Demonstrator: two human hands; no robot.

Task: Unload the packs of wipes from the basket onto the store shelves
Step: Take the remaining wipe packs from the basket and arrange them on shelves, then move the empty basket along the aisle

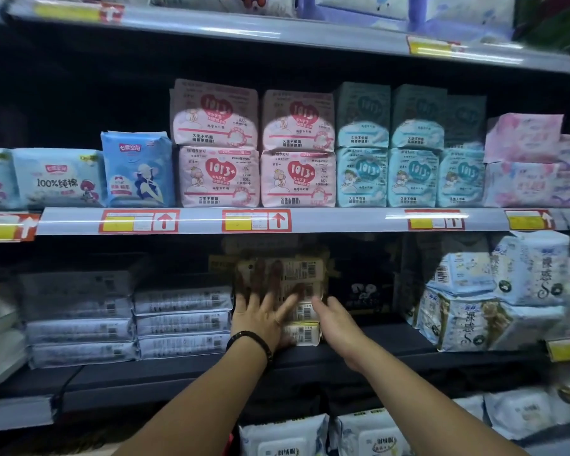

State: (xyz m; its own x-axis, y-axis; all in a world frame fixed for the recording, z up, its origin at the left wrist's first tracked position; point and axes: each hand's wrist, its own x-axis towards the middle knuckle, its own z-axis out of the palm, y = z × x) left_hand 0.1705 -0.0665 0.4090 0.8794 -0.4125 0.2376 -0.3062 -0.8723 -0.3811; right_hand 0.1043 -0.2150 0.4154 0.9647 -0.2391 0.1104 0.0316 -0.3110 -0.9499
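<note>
A stack of several beige packs (305, 274) with barcodes stands on the dark lower shelf (392, 355), in the middle of the view. My left hand (260, 311), with a dark bead bracelet on the wrist, presses flat against the front of the stack, fingers spread. My right hand (338, 319) reaches along the stack's right side; its fingertips touch the packs. The basket is not in view.
Grey-white packs (181, 320) lie stacked left of the beige ones, blue-white packs (468, 314) to the right. The shelf above holds pink (218, 176) and light blue packs (412, 177). More white packs (283, 439) sit on the shelf below my arms.
</note>
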